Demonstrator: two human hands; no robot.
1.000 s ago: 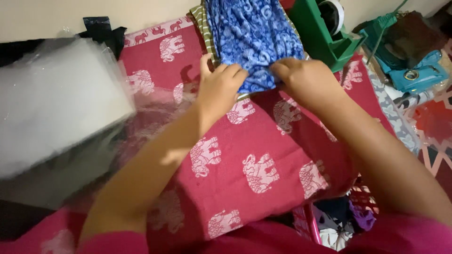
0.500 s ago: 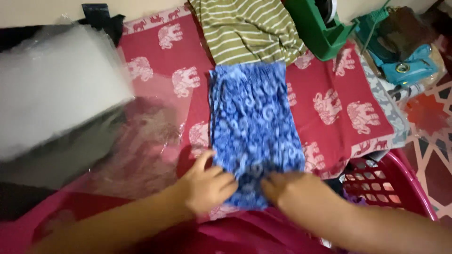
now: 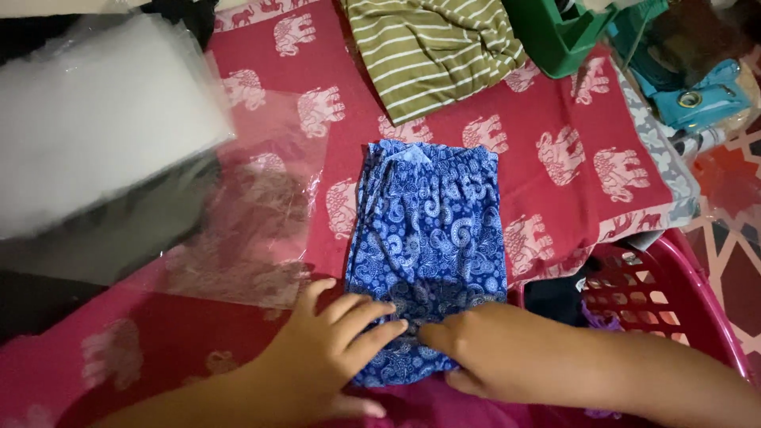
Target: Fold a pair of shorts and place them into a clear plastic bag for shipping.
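Both hands, left hand and right hand, are pressing flat with open grips on the near hem of the folded blue paisley garment, which is lying on the red elephant-print cloth, its long axis running straight away from them.

Left hand and right hand lie flat, fingertips meeting.
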